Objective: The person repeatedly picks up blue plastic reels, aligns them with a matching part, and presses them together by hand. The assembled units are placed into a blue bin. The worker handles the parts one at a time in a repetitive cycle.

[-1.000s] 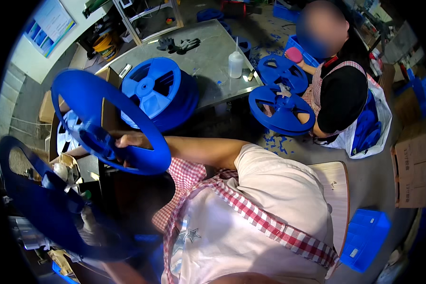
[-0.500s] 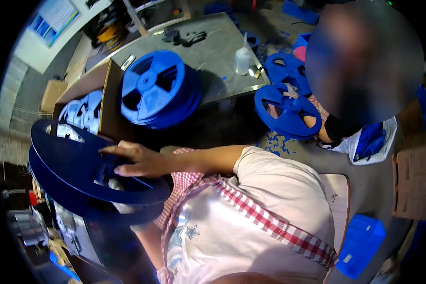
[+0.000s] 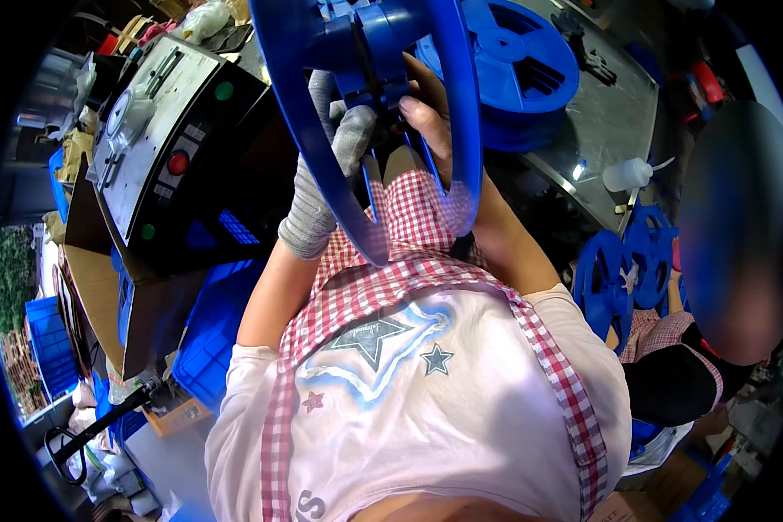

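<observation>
Blue reel [image 3: 378,39], two-handed hold
Gloved left hand [image 3: 352,139] and bare right hand [image 3: 430,123] clamped on the reel near its centre

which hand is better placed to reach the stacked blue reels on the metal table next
Probably the bare right hand: it is on the side nearer the stacked blue reels, while the gloved left hand is farther off. Both hands are on the held blue reel.

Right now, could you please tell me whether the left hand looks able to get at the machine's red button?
Probably not: the left hand holds the blue reel, which partly covers it, though the red button looks uncovered.
</observation>
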`<state>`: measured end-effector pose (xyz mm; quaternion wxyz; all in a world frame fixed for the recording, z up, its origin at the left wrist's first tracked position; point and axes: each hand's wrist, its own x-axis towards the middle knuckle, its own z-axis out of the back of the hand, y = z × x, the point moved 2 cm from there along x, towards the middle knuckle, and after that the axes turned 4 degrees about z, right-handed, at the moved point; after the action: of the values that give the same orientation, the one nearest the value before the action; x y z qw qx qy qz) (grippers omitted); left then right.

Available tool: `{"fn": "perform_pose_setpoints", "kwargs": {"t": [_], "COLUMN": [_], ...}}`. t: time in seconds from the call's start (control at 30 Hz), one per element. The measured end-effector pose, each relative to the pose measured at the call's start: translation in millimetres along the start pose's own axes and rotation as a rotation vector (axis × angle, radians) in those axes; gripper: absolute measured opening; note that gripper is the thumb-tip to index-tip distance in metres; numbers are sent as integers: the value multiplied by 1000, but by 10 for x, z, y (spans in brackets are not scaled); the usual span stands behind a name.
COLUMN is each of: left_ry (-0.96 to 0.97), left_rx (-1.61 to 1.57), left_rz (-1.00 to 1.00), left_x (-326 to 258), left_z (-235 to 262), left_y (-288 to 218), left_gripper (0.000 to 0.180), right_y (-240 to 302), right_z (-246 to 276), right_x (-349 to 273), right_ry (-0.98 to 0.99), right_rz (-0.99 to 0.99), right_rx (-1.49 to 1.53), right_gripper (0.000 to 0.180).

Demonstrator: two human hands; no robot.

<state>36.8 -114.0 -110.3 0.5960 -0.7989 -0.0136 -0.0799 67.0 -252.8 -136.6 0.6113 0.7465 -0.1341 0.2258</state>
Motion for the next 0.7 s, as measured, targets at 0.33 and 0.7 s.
{"fn": "perform_pose_setpoints", "kwargs": {"t": [0.33,0.7], "left_ry": [-116,-56], "left_rx": [-29,77], "left_rz": [4,-20], "left_x": [39,77], "left_z": [-95,126], "left_y": [-50,127], "left_gripper": [27,36], "right_y": [-124,-155], "right_z": [-25,-68], "right_x": [64,63], "right_ry": [31,37], "right_rz": [118,143], "right_rx": [-82,-98], "right_gripper": [50,52]}}
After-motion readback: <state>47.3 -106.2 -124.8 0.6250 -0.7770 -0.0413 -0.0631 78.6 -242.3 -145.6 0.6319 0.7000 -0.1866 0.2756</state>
